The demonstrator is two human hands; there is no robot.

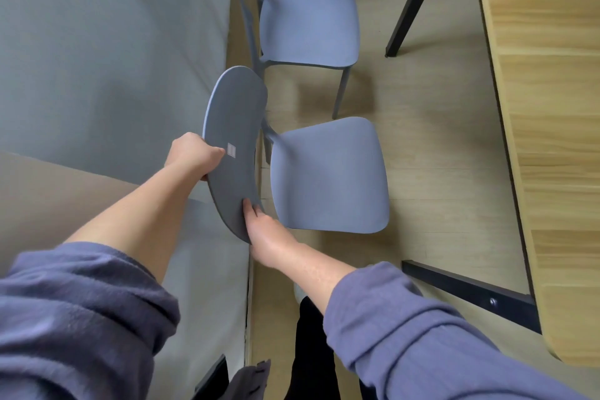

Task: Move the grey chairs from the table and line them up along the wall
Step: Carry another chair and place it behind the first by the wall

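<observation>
Now both hands gripping near chair backrest, by wall

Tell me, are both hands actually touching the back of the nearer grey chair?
Touching. The head view shows the left hand gripping the backrest edge and the right hand fingers pressed on its lower end.

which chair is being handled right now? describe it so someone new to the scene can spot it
Start at the grey wall on the left; two grey chairs stand along it with their backs to it, across from the wooden table. It is the nearer chair. Unlike the far chair, both hands grip its backrest, left hand on the outer edge, right hand at the lower end, and a small pale sticker sits on the backrest.
</observation>
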